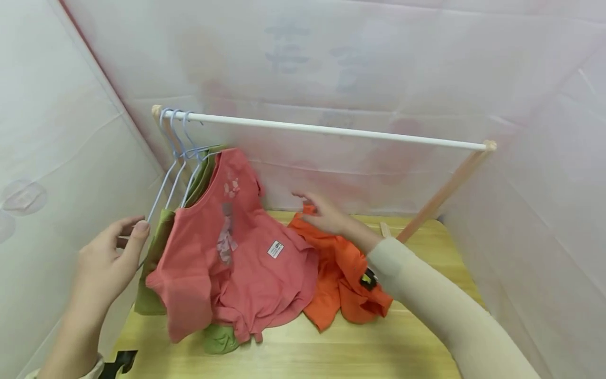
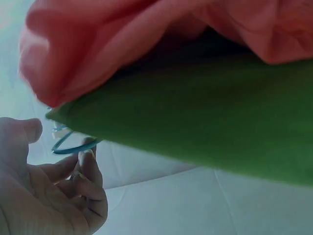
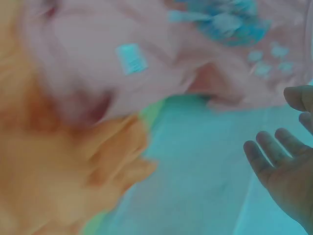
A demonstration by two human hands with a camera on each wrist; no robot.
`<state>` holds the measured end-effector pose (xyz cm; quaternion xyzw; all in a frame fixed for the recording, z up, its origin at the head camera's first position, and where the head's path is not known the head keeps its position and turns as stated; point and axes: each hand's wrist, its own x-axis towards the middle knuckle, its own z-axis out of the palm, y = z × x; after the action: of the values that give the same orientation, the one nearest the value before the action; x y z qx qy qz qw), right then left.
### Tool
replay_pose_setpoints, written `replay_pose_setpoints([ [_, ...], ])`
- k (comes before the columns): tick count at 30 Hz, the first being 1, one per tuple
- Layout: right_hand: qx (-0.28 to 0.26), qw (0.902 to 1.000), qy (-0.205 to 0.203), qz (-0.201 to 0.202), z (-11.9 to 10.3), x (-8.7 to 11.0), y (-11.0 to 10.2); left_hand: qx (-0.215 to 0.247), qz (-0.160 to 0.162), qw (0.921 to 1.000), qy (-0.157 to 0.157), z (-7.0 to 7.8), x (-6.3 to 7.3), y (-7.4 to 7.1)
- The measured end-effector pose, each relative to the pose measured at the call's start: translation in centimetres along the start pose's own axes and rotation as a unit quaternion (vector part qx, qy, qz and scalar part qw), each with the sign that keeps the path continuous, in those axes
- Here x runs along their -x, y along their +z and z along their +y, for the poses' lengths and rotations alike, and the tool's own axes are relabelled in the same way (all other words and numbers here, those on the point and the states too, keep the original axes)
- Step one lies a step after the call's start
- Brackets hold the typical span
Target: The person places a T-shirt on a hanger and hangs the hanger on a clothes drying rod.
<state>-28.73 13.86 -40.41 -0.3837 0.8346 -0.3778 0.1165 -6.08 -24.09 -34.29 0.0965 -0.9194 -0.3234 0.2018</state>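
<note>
A pink T-shirt (image 1: 255, 258) with paw prints and a white label hangs from the front one of the light blue hangers (image 1: 164, 189), its lower part draped over the table. Green garments (image 1: 153, 263) hang just behind it. At the hangers' near end is my left hand (image 1: 106, 258); the left wrist view shows its fingertips at a hanger corner (image 2: 73, 149), the thumb apart from them. My right hand (image 1: 324, 213) has its fingers spread and holds nothing. It is over the far edge of a crumpled orange garment (image 1: 331, 268), to the right of the T-shirt.
A white rod (image 1: 322, 128) on wooden posts (image 1: 440, 192) spans the space, the hangers gathered at its left end. Pale patterned sheets (image 1: 535, 173) wall in the wooden table (image 1: 303, 352). A bit of green cloth (image 1: 220, 339) pokes out under the T-shirt.
</note>
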Motion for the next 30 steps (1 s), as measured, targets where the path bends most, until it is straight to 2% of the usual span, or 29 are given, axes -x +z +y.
replay_pose_setpoints([
  [3, 0.038, 0.9992, 0.013, 0.001, 2.6, 3.4, 0.2, 0.004, -0.028, 0.9994, -0.019, -0.9, -0.6, -0.3],
  [6, 0.099, 0.9948, 0.022, -0.003, 5.4, 6.7, 1.1, -0.003, -0.022, 0.9996, -0.017, -1.6, -0.9, -0.4],
  [11, 0.194, 0.9794, 0.051, -0.023, 9.6, 12.2, 4.1, 0.003, 0.029, 0.9996, -0.003, -2.2, -0.9, -0.1],
  [14, 0.211, 0.9747, 0.067, -0.033, 12.1, 15.1, 6.5, 0.022, 0.07, 0.9973, -0.005, -2.2, -0.6, 0.2],
  [17, 0.222, 0.9723, 0.068, -0.024, 14.3, 17.4, 8.6, 0.044, 0.116, 0.9922, -0.01, -1.8, -0.5, 0.4],
  [23, 0.246, 0.9661, 0.074, 0.027, 18.0, 19.6, 11.0, 0.077, 0.181, 0.9804, 0.005, -0.8, -0.5, 0.1],
  [26, 0.241, 0.9663, 0.082, 0.038, 18.5, 19.7, 11.2, 0.084, 0.207, 0.9745, 0.018, -0.5, 0.1, -0.5],
  [30, 0.231, 0.9679, 0.09, 0.044, 17.8, 19.7, 11.1, 0.078, 0.249, 0.965, 0.029, -0.6, 1.5, -1.5],
])
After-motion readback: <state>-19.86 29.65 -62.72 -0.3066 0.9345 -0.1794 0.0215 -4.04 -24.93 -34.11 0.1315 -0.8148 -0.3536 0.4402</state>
